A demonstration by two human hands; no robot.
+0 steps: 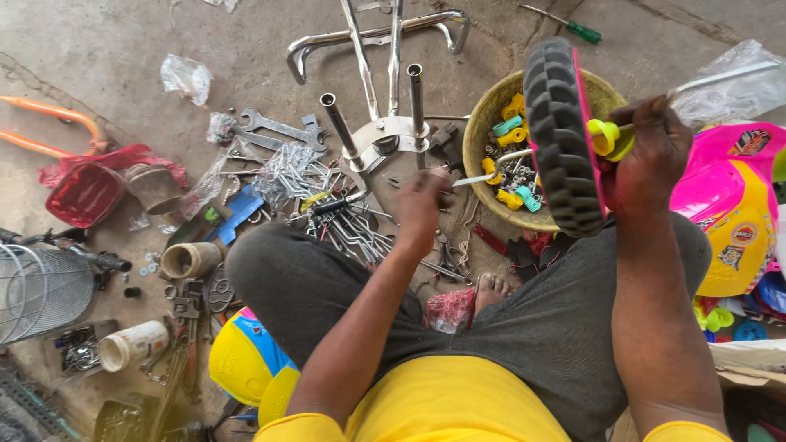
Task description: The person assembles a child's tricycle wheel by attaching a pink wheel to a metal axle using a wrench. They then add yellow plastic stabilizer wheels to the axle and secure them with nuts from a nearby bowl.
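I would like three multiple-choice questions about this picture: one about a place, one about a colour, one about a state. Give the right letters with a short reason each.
1. Where does the green-handled screwdriver lie?
A. on the concrete floor beyond the wheel
B. inside the yellow bowl
C. on the person's lap

2. What colour is the hub of the black wheel?
A. white
B. pink
C. green

3. How does the right hand stand?
A. open and flat on the floor
B. closed at the wheel's axle, by the yellow cap
C. resting on the knee

Answers:
1 A, it rests on bare floor at the top.
2 B, a pink rim shows beside the tread.
3 B, the fingers curl about the rod there.
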